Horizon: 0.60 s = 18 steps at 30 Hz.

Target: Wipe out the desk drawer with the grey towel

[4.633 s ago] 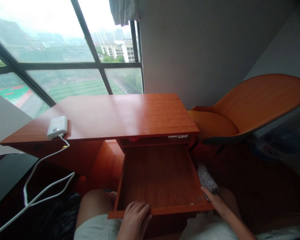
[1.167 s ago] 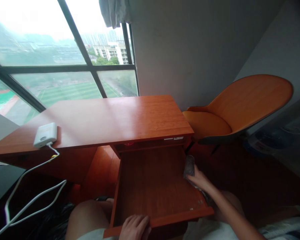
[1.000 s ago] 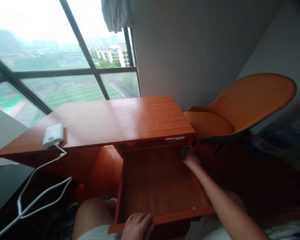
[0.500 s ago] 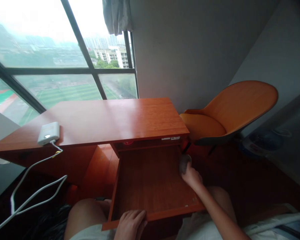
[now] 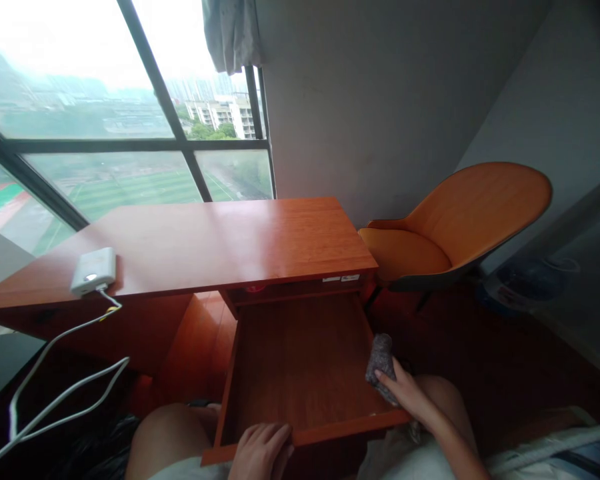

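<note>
the left hand (image 5: 260, 450) curls over the front edge of the open drawer (image 5: 300, 360), fingers closed on the lip, bracing it. just beyond, the right hand (image 5: 405, 393) grips a bunched grey cloth (image 5: 380, 357), pressed against the inside of the drawer's right wall near the front corner. the work in hand looks like wiping out the drawer — to do it well, i would keep the left hand firm so the drawer does not slide, flatten the cloth so more of it meets the wood, and run it along the wall and into the corner where dust gathers. the drawer floor shows bare. farther off, the tabletop (image 5: 220, 243) carries a white charger (image 5: 93, 271) at its left end, its cable (image 5: 55, 373) trailing down — well apart from both hands. an orange chair (image 5: 455, 227) stands to the right, by the wall.
</note>
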### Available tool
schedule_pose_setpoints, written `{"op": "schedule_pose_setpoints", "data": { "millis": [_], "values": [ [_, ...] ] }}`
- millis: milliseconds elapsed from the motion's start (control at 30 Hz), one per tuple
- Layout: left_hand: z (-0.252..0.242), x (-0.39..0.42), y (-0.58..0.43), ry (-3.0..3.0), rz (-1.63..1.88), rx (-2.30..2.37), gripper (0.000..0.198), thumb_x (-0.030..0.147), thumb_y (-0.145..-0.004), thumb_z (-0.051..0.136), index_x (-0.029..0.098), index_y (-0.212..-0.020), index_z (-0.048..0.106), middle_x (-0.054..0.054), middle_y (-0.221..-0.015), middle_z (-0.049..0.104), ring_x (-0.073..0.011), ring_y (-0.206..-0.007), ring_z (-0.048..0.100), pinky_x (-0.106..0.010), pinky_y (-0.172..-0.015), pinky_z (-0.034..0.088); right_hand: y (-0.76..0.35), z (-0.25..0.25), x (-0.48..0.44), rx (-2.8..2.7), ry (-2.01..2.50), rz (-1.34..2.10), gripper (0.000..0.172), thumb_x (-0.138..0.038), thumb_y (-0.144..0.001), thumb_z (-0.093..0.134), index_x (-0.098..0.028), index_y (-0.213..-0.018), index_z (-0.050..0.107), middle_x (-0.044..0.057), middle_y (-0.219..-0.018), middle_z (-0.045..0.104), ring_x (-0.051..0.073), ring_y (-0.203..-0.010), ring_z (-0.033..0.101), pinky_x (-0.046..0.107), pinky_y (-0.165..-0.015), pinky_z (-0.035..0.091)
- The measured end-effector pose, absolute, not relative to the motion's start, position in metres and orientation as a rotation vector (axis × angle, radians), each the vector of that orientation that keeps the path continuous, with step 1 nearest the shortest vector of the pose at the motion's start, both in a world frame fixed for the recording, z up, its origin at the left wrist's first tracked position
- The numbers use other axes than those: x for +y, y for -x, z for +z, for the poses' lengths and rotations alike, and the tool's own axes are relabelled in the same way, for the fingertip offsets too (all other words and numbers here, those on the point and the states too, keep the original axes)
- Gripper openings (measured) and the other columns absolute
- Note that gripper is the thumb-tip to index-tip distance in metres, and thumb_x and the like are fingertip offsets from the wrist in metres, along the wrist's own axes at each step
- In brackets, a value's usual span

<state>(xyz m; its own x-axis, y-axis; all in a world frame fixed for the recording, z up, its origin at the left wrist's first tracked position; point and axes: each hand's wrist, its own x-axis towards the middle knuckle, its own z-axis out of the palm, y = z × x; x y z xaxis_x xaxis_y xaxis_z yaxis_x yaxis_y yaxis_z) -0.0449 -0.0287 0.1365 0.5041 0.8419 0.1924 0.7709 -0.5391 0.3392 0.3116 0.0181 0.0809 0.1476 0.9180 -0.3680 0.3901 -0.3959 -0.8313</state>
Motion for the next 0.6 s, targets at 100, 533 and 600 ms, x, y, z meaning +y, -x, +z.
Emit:
{"op": "schedule_pose_setpoints", "data": {
  "millis": [100,533,600],
  "values": [
    [0.135,-0.029,0.045,-2.530,0.520,1.382,0.017,0.026,-0.087,0.051,0.025,-0.101,0.060,-0.003,-0.089,0.070,-0.0188,-0.080,0.066,-0.030,-0.075,0.050,-0.311,0.094,0.042,-1.078,1.619,1.372,0.058,-0.050,-0.072,0.057,-0.022,-0.122,0.047,0.008,-0.123,0.059,0.023,-0.113,0.055,0.034,-0.095,0.044],
    [0.151,-0.028,0.036,-2.438,0.463,1.433,0.017,0.026,-0.086,0.054,0.026,-0.101,0.062,-0.001,-0.094,0.070,-0.0176,-0.083,0.065,-0.028,-0.075,0.050,-0.308,0.113,0.133,-0.949,1.460,1.380,0.043,-0.050,-0.074,0.051,-0.019,-0.101,0.062,0.008,-0.094,0.070,0.023,-0.096,0.063,0.038,-0.087,0.048],
    [0.154,-0.025,0.036,-2.426,0.474,1.443,0.017,0.025,-0.085,0.055,0.026,-0.100,0.062,-0.001,-0.094,0.070,-0.0179,-0.084,0.065,-0.028,-0.075,0.050,-0.314,0.098,0.120,-0.885,1.489,1.377,0.042,-0.051,-0.074,0.049,-0.018,-0.097,0.062,0.008,-0.089,0.071,0.023,-0.091,0.065,0.037,-0.084,0.050]
  ]
}}
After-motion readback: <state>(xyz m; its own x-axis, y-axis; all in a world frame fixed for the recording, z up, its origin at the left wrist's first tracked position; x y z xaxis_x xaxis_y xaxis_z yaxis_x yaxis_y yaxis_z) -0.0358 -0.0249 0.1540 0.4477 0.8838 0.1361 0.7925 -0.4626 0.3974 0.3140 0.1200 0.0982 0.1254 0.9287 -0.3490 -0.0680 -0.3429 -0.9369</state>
